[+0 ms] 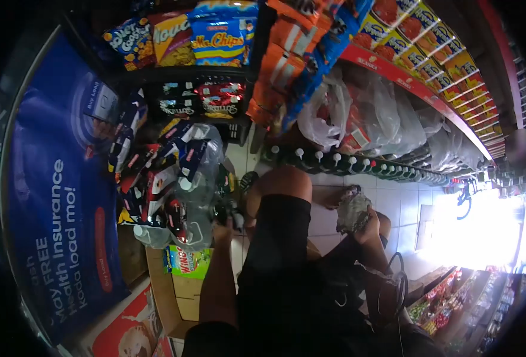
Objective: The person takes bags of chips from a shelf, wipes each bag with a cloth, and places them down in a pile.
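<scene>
My right hand [368, 228] is closed on a crumpled clear plastic bundle [353, 213], held above the tiled floor beside my right knee. What is inside the plastic, if anything, I cannot make out. On the other side, my left hand [222, 231] reaches down next to several clear plastic jugs [198, 233]. Its fingers are in shadow, close to a small dark item [220, 212], and whether they grip it is unclear. Shiny dark snack packs [150, 172] are heaped behind the jugs.
A cardboard box [161, 291] with a green Wings pack [191, 262] stands at lower left. Green bottles [358, 165] line the floor under hanging plastic bags [388, 113]. Chip bags [224, 35] fill the upper shelf. A blue banner [66, 196] covers the left side.
</scene>
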`<state>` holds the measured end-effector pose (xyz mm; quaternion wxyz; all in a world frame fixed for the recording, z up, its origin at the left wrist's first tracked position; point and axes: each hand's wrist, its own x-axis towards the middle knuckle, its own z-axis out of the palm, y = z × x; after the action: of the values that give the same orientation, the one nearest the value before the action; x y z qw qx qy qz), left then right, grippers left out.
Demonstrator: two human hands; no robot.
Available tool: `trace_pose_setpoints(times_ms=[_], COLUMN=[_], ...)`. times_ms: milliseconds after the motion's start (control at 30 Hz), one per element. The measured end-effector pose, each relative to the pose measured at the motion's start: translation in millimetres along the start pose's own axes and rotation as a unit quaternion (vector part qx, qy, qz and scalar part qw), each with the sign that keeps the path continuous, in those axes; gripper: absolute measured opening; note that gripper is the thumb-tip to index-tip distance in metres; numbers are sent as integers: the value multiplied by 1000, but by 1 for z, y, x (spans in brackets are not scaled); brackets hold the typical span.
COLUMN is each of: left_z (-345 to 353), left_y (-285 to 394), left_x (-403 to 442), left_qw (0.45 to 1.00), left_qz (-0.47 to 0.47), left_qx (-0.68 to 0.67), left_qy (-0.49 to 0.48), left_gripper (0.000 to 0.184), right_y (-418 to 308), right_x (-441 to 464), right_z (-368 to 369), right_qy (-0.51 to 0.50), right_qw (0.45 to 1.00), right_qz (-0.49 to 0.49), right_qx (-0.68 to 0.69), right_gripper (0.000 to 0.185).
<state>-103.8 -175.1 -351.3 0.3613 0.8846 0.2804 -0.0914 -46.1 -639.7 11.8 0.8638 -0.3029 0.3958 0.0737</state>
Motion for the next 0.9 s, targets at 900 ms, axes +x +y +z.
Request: trace_pose_setpoints(times_ms=[900], left_z=[-565], left_y=[672], left_x=[4], left_qw=[692], left_qz=[597], left_qx=[-17], left_qy=[406], left_gripper=[45], right_y=[-17], right_x=[-62], right_z=[4], right_qy=[-77], right_qw=[977], right_qz=[-130], right_qx=[150], right_gripper=[60])
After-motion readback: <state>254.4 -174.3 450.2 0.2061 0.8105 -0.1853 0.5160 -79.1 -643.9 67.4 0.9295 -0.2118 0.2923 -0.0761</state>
